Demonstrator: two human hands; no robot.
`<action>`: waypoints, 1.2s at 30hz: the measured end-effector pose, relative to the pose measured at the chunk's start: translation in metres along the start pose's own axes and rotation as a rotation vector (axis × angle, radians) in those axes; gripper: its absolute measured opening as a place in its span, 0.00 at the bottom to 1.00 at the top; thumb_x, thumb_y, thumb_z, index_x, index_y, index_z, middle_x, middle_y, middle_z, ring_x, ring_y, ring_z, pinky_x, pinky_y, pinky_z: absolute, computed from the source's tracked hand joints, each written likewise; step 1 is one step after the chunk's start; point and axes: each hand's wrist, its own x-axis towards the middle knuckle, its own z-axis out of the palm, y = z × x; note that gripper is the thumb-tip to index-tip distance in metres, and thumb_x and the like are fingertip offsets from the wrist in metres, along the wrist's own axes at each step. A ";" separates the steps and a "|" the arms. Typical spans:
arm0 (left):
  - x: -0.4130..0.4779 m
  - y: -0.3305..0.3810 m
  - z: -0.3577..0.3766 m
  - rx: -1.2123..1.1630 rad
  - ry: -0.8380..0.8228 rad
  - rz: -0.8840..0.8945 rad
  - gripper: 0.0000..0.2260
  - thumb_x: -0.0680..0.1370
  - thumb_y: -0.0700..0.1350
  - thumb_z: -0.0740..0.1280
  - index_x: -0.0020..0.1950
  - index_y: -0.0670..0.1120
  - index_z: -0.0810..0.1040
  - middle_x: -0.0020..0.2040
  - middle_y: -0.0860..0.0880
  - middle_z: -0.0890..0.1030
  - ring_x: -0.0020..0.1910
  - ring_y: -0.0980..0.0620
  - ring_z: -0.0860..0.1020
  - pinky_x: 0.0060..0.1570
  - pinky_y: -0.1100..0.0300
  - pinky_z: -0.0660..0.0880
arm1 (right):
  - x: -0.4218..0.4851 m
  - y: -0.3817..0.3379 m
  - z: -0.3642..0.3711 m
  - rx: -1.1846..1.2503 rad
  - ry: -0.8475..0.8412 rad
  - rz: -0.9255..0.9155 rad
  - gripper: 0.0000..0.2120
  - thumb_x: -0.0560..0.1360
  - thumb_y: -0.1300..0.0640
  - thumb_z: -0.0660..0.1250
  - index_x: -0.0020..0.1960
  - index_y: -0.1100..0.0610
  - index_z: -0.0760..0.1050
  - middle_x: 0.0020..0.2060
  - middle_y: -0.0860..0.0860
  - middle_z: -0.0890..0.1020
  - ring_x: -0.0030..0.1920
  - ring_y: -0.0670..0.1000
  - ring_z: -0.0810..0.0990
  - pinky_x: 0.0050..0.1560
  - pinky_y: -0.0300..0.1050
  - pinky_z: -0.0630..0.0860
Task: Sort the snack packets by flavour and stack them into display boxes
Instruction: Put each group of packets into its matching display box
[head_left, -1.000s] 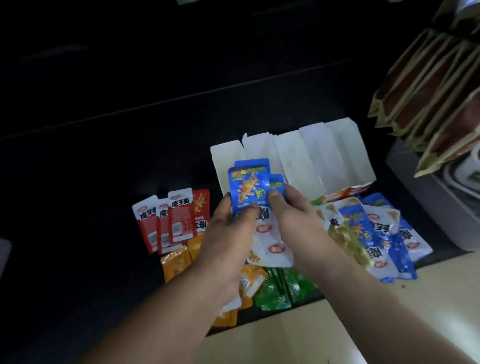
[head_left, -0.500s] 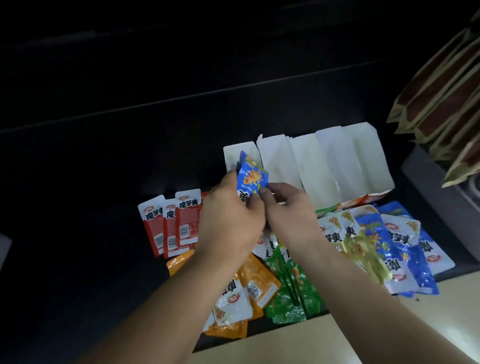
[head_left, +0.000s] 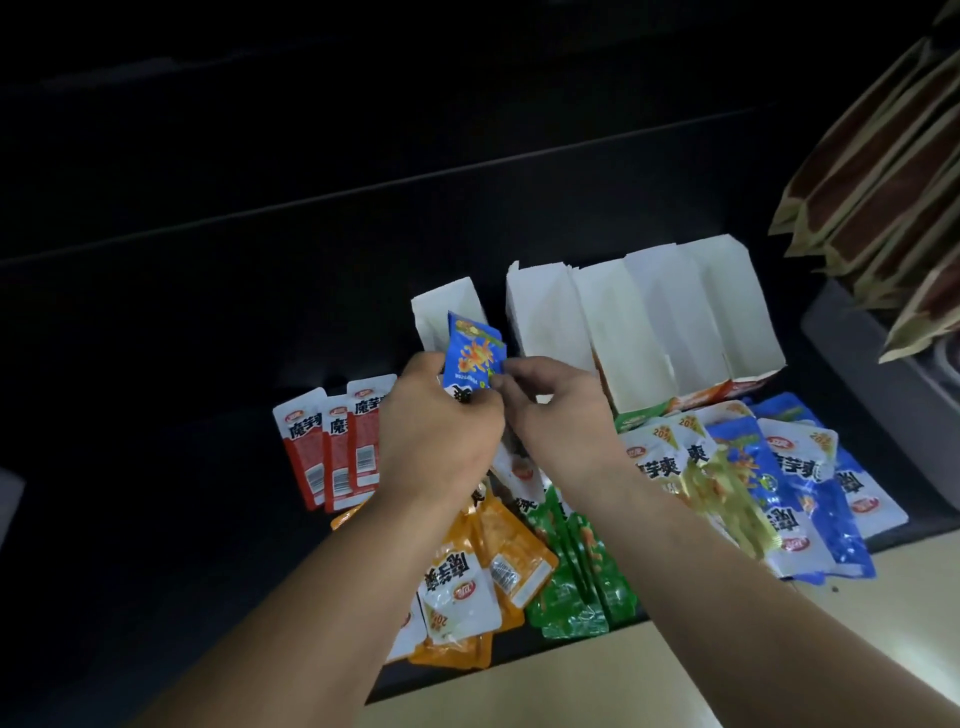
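Blue packet (head_left: 475, 358) is upright, held above the counter just in front of the left box (head_left: 441, 306). It overlaps the box's white wall in view; can't tell if they touch. Left hand (head_left: 441, 431) has its fingers curled round the packet's lower half and may hold more than one, can't tell. Right hand (head_left: 556, 410) pinches the packet's right edge with thumb and forefinger. Likely step: squaring blue stock before loading a box. To do it well, the person should align edges, keep the print facing one way, slide the packet in upright against the wall, and steady the light card box so it doesn't tip. Other boxes (head_left: 649, 322) stand to the right and look empty from here. Blue pile (head_left: 769, 478) lies just in front of them. Red packets (head_left: 332, 447), orange packets (head_left: 483, 566) and green packets (head_left: 576, 582) are grouped nearer, none boxed yet.
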 end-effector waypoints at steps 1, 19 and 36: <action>0.000 0.001 0.000 -0.009 -0.006 0.008 0.08 0.77 0.46 0.73 0.55 0.53 0.78 0.41 0.53 0.82 0.29 0.57 0.80 0.23 0.63 0.71 | -0.001 0.001 0.001 0.011 -0.014 -0.006 0.10 0.81 0.57 0.71 0.61 0.55 0.84 0.42 0.47 0.85 0.33 0.37 0.81 0.32 0.31 0.75; -0.024 -0.008 -0.001 -0.284 0.064 0.123 0.15 0.80 0.40 0.71 0.66 0.50 0.76 0.46 0.60 0.83 0.45 0.63 0.83 0.38 0.71 0.76 | -0.020 0.005 0.009 0.166 -0.042 -0.061 0.16 0.78 0.46 0.71 0.65 0.41 0.79 0.59 0.47 0.83 0.52 0.54 0.85 0.49 0.49 0.81; 0.005 -0.019 0.007 -0.222 -0.021 -0.082 0.13 0.86 0.51 0.61 0.69 0.52 0.75 0.55 0.58 0.80 0.56 0.55 0.81 0.57 0.55 0.81 | -0.019 0.004 -0.022 -0.008 -0.009 0.027 0.11 0.82 0.56 0.68 0.43 0.44 0.82 0.43 0.46 0.87 0.45 0.45 0.84 0.46 0.37 0.79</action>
